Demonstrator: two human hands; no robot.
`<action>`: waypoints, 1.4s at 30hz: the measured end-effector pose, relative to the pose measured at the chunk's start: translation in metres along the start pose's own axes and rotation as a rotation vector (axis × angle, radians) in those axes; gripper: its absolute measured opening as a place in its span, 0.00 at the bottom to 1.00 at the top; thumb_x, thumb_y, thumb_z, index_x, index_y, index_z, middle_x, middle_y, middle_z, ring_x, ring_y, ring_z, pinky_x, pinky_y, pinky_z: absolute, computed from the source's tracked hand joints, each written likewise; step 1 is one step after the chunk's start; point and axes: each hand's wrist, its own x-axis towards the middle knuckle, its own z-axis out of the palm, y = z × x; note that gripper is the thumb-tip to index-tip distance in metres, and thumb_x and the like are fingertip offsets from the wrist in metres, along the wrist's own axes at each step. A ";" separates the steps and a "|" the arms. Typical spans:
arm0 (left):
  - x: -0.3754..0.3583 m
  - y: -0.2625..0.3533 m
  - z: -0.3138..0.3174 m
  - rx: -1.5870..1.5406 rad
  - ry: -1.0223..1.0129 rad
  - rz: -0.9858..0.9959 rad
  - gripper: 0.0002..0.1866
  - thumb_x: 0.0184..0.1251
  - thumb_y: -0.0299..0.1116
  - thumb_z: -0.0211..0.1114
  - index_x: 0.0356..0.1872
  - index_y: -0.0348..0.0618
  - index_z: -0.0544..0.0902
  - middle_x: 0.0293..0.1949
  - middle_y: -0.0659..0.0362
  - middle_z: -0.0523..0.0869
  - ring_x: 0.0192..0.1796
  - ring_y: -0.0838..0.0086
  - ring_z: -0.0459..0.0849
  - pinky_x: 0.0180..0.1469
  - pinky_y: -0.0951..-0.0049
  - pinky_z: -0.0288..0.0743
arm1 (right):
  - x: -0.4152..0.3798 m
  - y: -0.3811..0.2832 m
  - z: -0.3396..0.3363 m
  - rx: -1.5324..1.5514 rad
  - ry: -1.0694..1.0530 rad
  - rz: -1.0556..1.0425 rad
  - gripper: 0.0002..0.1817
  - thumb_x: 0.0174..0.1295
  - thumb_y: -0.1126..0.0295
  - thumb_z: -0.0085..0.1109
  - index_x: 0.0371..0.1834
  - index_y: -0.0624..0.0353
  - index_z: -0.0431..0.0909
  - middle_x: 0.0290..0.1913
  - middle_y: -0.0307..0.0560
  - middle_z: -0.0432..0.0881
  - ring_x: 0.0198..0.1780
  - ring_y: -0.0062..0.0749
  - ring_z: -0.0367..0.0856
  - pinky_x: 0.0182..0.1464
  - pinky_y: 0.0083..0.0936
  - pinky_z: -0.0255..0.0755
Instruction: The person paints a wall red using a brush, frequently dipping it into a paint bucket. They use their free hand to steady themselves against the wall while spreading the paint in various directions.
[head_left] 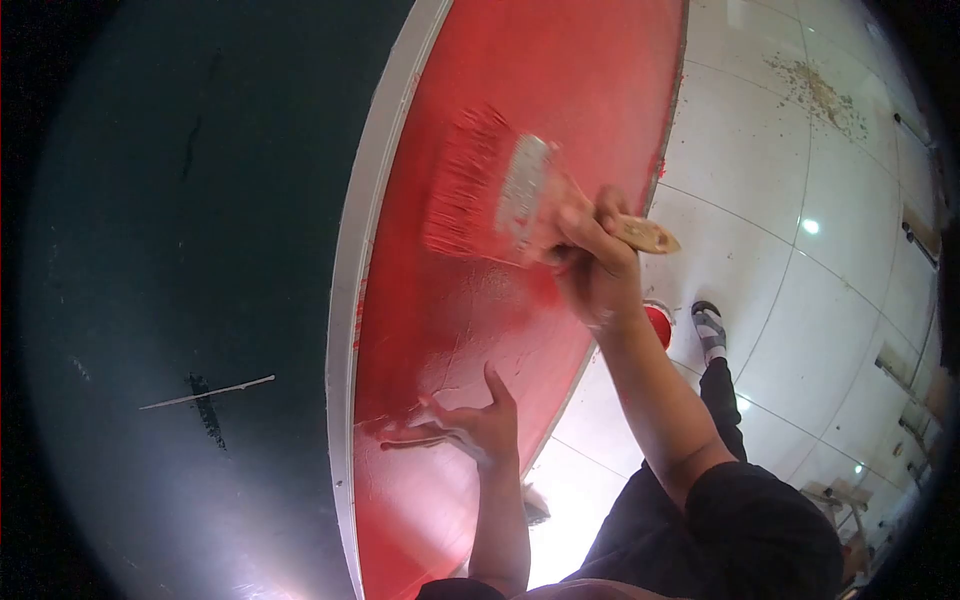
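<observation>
Head view: my right hand [592, 262] clenches the wide brush [500, 195] by its wooden handle, bristles pressed against the red panel [520, 70]; my left hand [478, 425] rests flat, fingers spread, lower on the wet paint.

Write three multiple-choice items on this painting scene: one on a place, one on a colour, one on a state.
1. Where do the bristles of the paintbrush rest?
A. On the red panel
B. On the tiled floor
C. In a bucket

2. What colour is the paint on the bristles?
A. White
B. Red
C. Green

3. How is the left hand placed?
A. Closed round a handle
B. Hanging free in the air
C. Spread flat on the panel

Answers:
1. A, the bristles press against the red surface.
2. B, they match the panel's red coat.
3. C, its fingers lie open on the panel, while the right hand grips the brush handle.
</observation>
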 end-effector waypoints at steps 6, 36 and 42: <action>-0.020 -0.023 0.017 0.245 -0.155 -0.028 0.61 0.46 0.63 0.72 0.75 0.57 0.41 0.68 0.24 0.21 0.68 0.17 0.24 0.56 0.14 0.37 | 0.003 0.023 0.007 -0.067 0.045 -0.025 0.18 0.55 0.84 0.63 0.29 0.52 0.62 0.30 0.39 0.74 0.33 0.28 0.82 0.34 0.30 0.86; -0.019 -0.022 0.022 0.323 -0.140 -0.023 0.62 0.47 0.67 0.69 0.76 0.62 0.39 0.66 0.20 0.21 0.66 0.13 0.24 0.50 0.12 0.43 | 0.037 -0.054 -0.007 -1.504 -1.234 -1.269 0.16 0.47 0.71 0.65 0.13 0.48 0.64 0.55 0.48 0.82 0.57 0.41 0.82 0.63 0.44 0.72; -0.021 -0.022 0.025 0.324 -0.156 -0.047 0.62 0.48 0.70 0.66 0.76 0.64 0.33 0.66 0.21 0.18 0.65 0.14 0.21 0.52 0.11 0.36 | 0.088 -0.057 0.012 -1.293 -1.445 -1.509 0.17 0.50 0.69 0.65 0.10 0.49 0.66 0.60 0.45 0.79 0.62 0.40 0.77 0.64 0.46 0.71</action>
